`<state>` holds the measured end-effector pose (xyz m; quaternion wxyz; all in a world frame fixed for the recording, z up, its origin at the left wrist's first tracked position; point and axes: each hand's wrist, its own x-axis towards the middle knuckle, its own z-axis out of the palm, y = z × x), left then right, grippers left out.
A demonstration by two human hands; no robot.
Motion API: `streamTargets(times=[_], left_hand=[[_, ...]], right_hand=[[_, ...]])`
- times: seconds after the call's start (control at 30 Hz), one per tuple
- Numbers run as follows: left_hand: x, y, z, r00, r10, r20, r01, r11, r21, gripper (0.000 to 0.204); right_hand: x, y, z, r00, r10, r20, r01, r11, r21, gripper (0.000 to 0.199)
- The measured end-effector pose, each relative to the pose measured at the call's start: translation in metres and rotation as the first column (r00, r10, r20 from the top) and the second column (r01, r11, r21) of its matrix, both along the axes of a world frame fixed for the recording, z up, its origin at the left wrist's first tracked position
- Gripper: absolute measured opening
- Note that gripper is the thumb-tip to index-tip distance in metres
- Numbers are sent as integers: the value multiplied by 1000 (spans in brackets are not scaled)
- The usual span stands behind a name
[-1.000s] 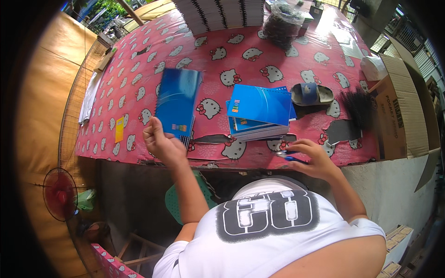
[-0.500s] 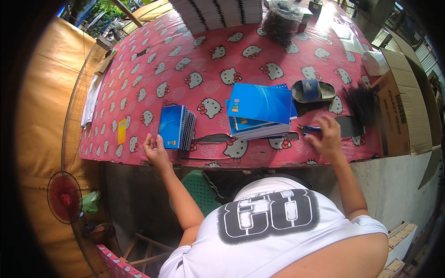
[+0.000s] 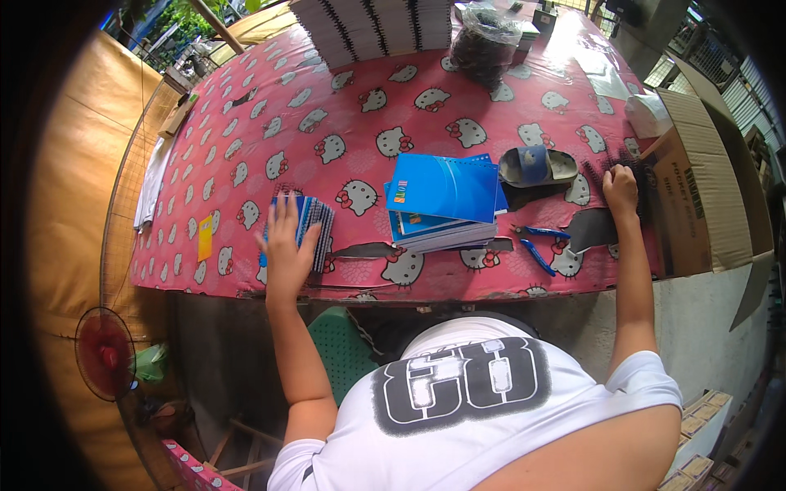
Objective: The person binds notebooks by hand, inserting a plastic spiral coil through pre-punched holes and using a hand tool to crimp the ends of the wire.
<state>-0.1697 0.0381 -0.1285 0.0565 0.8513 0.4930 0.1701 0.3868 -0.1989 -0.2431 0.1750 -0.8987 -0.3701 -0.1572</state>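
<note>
My left hand (image 3: 284, 239) lies with its fingers spread over a short stack of blue spiral notebooks (image 3: 321, 231) near the table's front edge. At the right, my right hand (image 3: 621, 192) has its fingers closed at a bunch of black plastic binding coils (image 3: 644, 186) beside the cardboard box; the fingertips are partly hidden among them. Between the hands sits a pile of blue-covered notebooks (image 3: 446, 188), its top ones slightly askew. Blue-handled cutting pliers (image 3: 536, 245) lie open to the right of that pile. Behind them rests a blue and grey slipper (image 3: 536, 166).
An open cardboard box (image 3: 679, 200) stands at the right edge of the pink patterned table (image 3: 360, 147). Tall stacks of spiral-bound books (image 3: 377, 33) and a plastic-wrapped black bundle (image 3: 485, 49) stand at the back. A red fan (image 3: 105, 354) is at the lower left.
My right hand has moved from beside the pliers rightward and away to the black coils. My left hand has gone from the small stack's left side onto its top.
</note>
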Motion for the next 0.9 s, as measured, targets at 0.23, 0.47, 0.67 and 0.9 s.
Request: streamTargets(times=[0.23,0.47,0.67,0.9], left_hand=[[169,-5,63,698,-612,373,707,672,-221,38],[202,4,50,803,-527,280,594,663,-455,32],[193,-8,63,787,-449,423,604,702,-377,28],[189,-10,56,792,-449,414,600,698,-391,30]], right_hand=[[23,8,8,969,62,-238,-39,994,100,24],[10,-23,14,942,-318,-105,308,946,-104,52],[13,-31,18,975,-191,-117,155,953,-262,39],[31,-28,29,937,-301,-177,243,927,-286,18]])
